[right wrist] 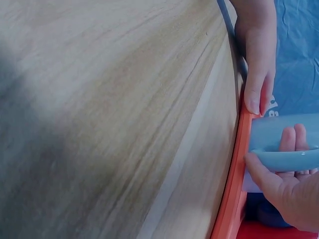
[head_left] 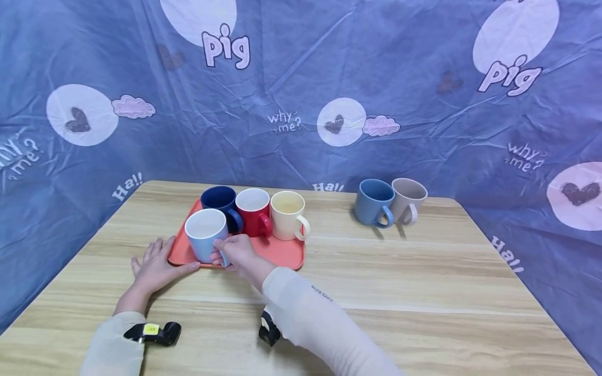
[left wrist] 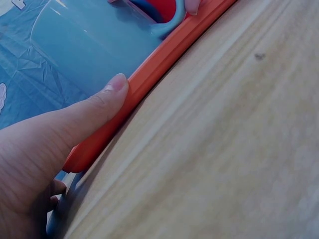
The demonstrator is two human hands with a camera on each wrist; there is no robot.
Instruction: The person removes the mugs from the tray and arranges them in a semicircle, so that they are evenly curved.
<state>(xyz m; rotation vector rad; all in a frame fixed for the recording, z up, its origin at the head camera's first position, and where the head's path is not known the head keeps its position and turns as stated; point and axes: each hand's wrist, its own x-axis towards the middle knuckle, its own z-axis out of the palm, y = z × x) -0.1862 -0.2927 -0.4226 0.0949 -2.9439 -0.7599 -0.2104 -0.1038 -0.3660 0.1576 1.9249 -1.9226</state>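
My right hand [head_left: 239, 253] grips the handle of a light blue mug [head_left: 205, 237], its fingers through the loop in the right wrist view. The mug is upright at the front left of an orange-red tray [head_left: 287, 253]. With fingers spread, my left hand [head_left: 157, 267] lies at the tray's front left corner, its thumb [left wrist: 107, 97] along the front rim. Behind the light blue mug, in a row on the tray, stand a dark blue mug [head_left: 218, 197], a red mug [head_left: 252, 213] and a cream mug [head_left: 284, 219].
On the wooden table [head_left: 400, 282], right of the tray, a blue-grey mug [head_left: 371, 202] and a taupe mug [head_left: 408, 196] stand close together, handles toward the front. A blue printed cloth [head_left: 291, 68] hangs behind the table and at its sides.
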